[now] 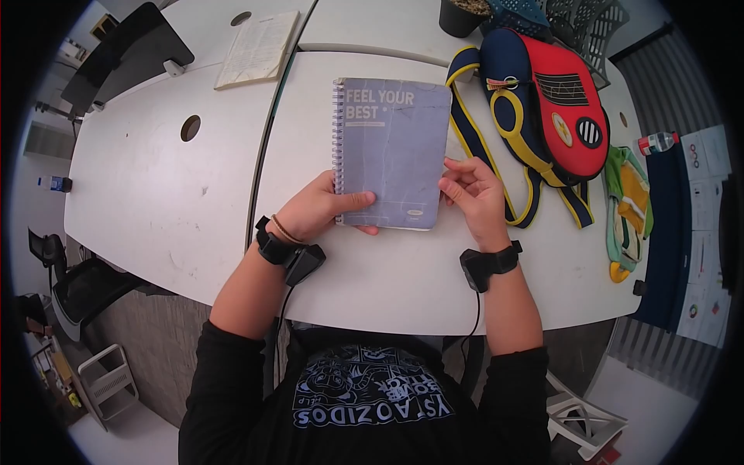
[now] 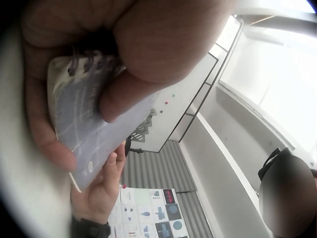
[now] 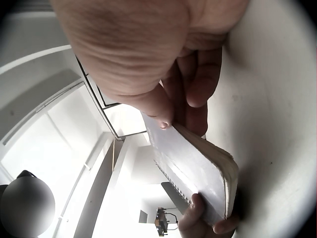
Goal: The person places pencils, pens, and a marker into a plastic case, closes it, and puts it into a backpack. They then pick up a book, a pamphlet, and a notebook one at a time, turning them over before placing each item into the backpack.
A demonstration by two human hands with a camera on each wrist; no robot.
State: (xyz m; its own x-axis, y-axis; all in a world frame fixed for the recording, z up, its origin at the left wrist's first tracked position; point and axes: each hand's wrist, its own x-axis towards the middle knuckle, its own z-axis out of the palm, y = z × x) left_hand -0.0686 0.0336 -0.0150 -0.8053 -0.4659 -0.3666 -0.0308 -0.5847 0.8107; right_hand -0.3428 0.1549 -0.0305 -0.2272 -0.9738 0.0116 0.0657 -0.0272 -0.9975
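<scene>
A spiral-bound notebook (image 1: 395,147) with a worn purple-blue cover reading "FEEL YOUR BEST" is closed, its coil on the left. My left hand (image 1: 314,208) grips its lower left side, thumb on the cover and fingers underneath. The left wrist view shows this hand (image 2: 114,54) across the coil of the notebook (image 2: 84,114). At the right edge, my right hand (image 1: 477,198) has its thumb and bent fingers against the notebook. Up close in the right wrist view, the right thumb of that hand (image 3: 148,64) meets the cover's edge, with fingers beside the pages of the notebook (image 3: 188,163).
Right of the notebook lies a red and navy backpack (image 1: 562,105) with yellow-edged straps. Beyond it are green and yellow cloth (image 1: 629,201) and a bottle (image 1: 657,143). A plant pot (image 1: 461,17) stands at the back, and a paper booklet (image 1: 257,50) lies at the far left.
</scene>
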